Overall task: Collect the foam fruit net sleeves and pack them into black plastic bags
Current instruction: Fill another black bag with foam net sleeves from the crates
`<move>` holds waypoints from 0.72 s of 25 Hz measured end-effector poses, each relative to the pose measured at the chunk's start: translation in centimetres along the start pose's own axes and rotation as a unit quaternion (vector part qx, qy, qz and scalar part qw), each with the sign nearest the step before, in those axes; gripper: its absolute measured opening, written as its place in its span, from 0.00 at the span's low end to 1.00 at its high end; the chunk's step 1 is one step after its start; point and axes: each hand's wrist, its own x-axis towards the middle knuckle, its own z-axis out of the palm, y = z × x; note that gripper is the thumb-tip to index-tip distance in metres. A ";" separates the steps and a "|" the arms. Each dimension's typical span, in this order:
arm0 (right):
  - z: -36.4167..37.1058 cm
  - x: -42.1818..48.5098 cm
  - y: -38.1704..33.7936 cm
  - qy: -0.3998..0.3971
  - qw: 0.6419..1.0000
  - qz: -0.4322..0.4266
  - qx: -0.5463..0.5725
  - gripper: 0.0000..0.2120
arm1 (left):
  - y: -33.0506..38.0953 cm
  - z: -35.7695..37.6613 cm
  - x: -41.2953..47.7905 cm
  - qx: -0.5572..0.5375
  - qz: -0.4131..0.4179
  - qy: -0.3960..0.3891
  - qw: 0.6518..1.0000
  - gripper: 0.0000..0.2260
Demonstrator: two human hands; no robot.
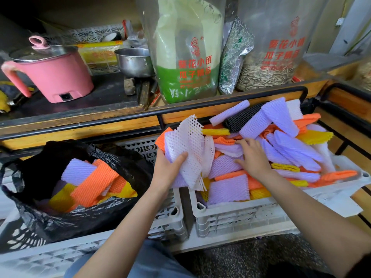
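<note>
— In the middle of the view, what has the left hand (168,167) got?
— Its grip is closed round a bunch of white and lilac foam net sleeves (187,141), thumb pressed across the front. An orange piece pokes out at the bunch's left.
— And the right hand (254,157)?
— Its grip is open, fingers spread on the loose heap of lilac, orange, yellow and white foam sleeves (291,149), holding nothing that I can see.
— What holds that heap?
— A pale grey slotted plastic crate (230,219) on the right, piled above its rim. One black foam sleeve (241,118) lies near the top at the back.
— And the bag?
— A crinkled black plastic bag (70,221) sits open in a second grey perforated crate (170,215) on the left, with orange, yellow and lilac sleeves (94,181) lying inside it.
— Behind them?
— A wooden-edged shelf (80,132) with a pink electric pot (60,75) and clear sacks of seeds (267,75).
</note>
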 end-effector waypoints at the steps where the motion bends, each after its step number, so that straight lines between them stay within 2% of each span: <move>1: 0.0 0.3 -0.1 0.013 1.000 -0.004 -0.024 0.24 | -0.3 -0.2 0.2 0.002 -0.004 0.001 1.000 0.24; 4: -1.1 0.8 -0.4 0.056 0.997 -0.028 -0.042 0.17 | -0.8 -0.6 0.6 0.009 -0.015 0.006 1.000 0.24; 6: -2.5 0.9 -0.7 0.088 0.995 -0.050 -0.019 0.15 | -0.8 -0.7 0.8 0.011 -0.013 0.014 1.000 0.24; 11: -7.8 0.0 -4.3 0.169 0.977 -0.015 0.128 0.15 | 0.8 -0.6 1.2 0.003 0.024 0.034 0.999 0.23; 14: -9.4 -0.6 -7.9 0.201 0.948 -0.026 0.247 0.17 | 3.1 -0.9 0.8 0.010 0.082 0.041 0.996 0.20; 18: -10.3 -1.6 -14.8 0.192 0.893 -0.102 0.395 0.16 | 7.2 -2.7 -0.9 0.004 0.189 0.061 0.980 0.17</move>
